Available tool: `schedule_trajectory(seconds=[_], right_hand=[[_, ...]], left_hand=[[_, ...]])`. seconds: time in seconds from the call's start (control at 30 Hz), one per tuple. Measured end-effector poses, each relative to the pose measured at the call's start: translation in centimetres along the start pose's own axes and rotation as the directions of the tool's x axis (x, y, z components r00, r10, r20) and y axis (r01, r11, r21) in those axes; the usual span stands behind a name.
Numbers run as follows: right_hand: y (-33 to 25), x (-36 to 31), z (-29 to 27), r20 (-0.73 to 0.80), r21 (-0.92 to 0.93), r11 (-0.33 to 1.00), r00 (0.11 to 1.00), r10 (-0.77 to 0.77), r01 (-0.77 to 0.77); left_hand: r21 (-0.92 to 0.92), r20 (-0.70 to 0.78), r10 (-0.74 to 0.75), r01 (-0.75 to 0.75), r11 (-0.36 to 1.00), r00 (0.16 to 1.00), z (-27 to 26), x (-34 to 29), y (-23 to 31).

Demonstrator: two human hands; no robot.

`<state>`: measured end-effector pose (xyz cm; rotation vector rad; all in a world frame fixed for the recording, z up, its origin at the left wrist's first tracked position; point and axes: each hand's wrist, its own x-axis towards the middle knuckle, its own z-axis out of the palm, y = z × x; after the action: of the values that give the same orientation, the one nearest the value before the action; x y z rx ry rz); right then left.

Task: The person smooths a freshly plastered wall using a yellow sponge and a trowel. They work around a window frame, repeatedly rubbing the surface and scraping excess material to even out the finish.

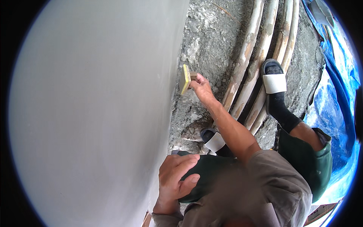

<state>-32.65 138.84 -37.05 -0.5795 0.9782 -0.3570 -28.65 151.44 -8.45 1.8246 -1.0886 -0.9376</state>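
My right hand (202,87), stretched out ahead, is closed round the brown handle of a small hand float (185,80) with a flat, yellow-edged pad. The pad's face is turned toward the smooth grey wall (94,94) on my left; whether it touches the wall I cannot tell. Close to my body, my left hand (177,176) is raised in front of my left thigh, beside the lower part of the wall. Its fingers are extended with the thumb apart, and nothing shows in it.
Several long, pale poles (242,64) lie along the rough, debris-strewn ground (211,41). One of my sandalled feet (274,77) is on the poles, the other (213,140) nearer the wall. A blue tarp (332,113) stretches along the right, with a grey bucket-like container (320,13) at its far end.
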Motion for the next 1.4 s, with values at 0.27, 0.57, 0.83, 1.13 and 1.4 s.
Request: schedule_trajectory(seconds=[0.27,0.57,0.83,1.13,1.4], right_hand=[[5.2,-9.1,4.1,0.220,-0.328,0.927,0.969,-0.110,0.180],[3.5,-0.9,2.0,-0.283,-0.169,0.979,0.957,0.062,-0.113],[8.7,2.8,5.5,-0.530,0.047,0.950,0.798,0.285,-0.308],[1.8,1.5,7.9,-0.495,-0.177,0.974,0.868,0.037,-0.143],[1.6,-0.9,9.9,-0.429,-0.339,0.939,0.881,-0.201,0.050]], left_hand=[[-0.040,0.060,0.068,-0.066,0.997,0.996,-0.2,-0.5,0.9],[0.014,0.070,-0.015,0.014,1.000,0.997,0.0,-1.3,1.0],[0.019,0.028,-0.049,0.049,0.999,0.998,0.6,0.0,-0.1],[-0.015,-0.005,-0.025,0.025,1.000,1.000,-0.1,-0.4,0.1],[-0.003,-0.010,-0.066,0.066,0.998,0.998,-0.6,-0.8,0.6]])
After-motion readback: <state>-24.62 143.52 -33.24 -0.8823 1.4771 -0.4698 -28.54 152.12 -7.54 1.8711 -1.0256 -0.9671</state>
